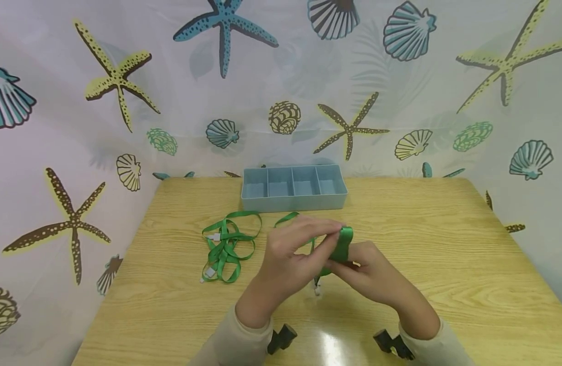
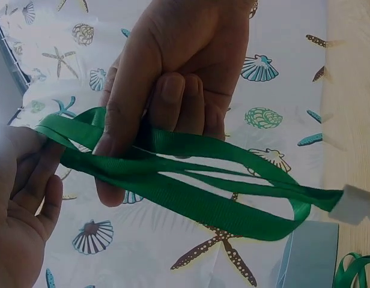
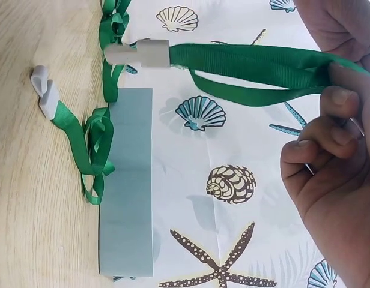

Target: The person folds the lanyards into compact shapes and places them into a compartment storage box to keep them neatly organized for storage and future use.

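Observation:
A green lanyard [image 1: 342, 246] folded into loops is held between both hands above the table. My left hand [image 1: 299, 249] pinches the upper end of its folds between thumb and fingers. Lower and to the right, my right hand [image 1: 374, 272] grips the folds, with its other fingers curled in the left wrist view. Loose loops of the lanyard [image 2: 245, 225] hang below the hands, ending in a white clip [image 3: 152, 54]. Behind the left hand, another green lanyard [image 1: 287, 218] is partly hidden; its white clip [image 3: 47, 99] shows in the right wrist view.
A tangled pile of green lanyards [image 1: 226, 249] with white clips lies left of the hands. Beyond stands a blue-grey box [image 1: 294, 204] with several compartments, near the table's back edge. A patterned curtain [image 1: 262, 101] surrounds the wooden table [image 1: 445, 244].

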A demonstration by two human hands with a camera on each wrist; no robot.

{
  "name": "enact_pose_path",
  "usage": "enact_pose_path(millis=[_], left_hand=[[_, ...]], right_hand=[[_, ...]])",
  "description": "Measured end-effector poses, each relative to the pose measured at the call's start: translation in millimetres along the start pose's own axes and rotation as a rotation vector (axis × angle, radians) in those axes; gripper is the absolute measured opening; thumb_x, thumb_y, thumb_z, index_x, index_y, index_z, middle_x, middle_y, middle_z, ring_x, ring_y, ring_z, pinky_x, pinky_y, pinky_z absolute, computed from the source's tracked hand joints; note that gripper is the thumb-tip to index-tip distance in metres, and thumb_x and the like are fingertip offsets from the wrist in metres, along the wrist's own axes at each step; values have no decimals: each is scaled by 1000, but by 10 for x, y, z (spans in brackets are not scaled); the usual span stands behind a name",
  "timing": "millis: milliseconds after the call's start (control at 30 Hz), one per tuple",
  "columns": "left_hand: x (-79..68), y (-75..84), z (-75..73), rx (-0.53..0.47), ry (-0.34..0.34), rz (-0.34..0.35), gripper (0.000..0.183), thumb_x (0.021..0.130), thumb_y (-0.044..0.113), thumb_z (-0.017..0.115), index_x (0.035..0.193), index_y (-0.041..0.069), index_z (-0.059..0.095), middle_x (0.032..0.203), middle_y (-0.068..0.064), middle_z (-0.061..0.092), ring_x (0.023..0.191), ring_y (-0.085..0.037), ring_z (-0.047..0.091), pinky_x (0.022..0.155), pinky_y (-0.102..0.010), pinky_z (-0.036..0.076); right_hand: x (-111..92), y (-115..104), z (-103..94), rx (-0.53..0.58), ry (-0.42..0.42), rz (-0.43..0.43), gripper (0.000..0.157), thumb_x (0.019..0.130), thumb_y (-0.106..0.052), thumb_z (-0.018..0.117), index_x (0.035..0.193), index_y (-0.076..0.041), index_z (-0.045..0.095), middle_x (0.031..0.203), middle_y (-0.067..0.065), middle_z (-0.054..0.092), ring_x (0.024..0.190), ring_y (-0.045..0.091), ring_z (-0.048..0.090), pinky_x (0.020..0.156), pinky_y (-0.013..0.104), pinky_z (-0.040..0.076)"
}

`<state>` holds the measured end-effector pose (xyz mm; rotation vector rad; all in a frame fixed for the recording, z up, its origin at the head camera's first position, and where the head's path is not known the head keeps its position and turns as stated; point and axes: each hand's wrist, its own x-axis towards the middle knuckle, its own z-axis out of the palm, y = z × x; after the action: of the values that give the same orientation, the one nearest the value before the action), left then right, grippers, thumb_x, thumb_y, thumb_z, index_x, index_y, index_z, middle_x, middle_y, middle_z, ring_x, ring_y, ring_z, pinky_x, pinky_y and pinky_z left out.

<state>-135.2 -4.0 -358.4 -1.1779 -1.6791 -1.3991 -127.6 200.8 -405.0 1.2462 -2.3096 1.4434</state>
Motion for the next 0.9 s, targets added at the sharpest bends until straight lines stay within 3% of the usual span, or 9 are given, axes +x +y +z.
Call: enact_pose_path(millis=[300, 533, 700, 900], left_hand=[[-27, -85, -71, 60, 47, -63, 18, 93, -3, 77, 110, 0, 81, 101, -12, 82, 93, -19, 79, 81, -27, 63], [-33, -88, -51, 46, 30, -33, 17, 93, -4, 78, 109, 2, 81, 102, -11, 82, 94, -18, 78, 80, -23, 61], [-31, -75, -41, 42, 15, -14, 18, 93, -5, 77, 109, 1, 80, 103, -11, 82, 96, -18, 78, 85, -25, 62], [-26, -65, -41, 59, 9, -12, 16, 94, -3, 77, 108, 2, 81, 102, -9, 83, 90, -15, 77, 84, -25, 58]], right_hand=[[7, -74, 11, 46, -18, 39, 30, 96, 11, 69, 101, -16, 79, 61, -9, 55, 55, -7, 39, 50, 13, 36], [-20, -75, 1, 87, -29, 47, 32, 100, 11, 58, 98, -17, 73, 63, -5, 50, 59, -4, 43, 55, 18, 43], [-21, -66, 13, 108, -15, 36, 25, 95, 5, 71, 98, -20, 72, 65, -5, 53, 57, 1, 43, 54, 16, 40], [-3, -48, 32, 77, 11, 32, 30, 87, 4, 82, 95, -21, 69, 63, -6, 48, 54, 3, 39, 53, 13, 36]])
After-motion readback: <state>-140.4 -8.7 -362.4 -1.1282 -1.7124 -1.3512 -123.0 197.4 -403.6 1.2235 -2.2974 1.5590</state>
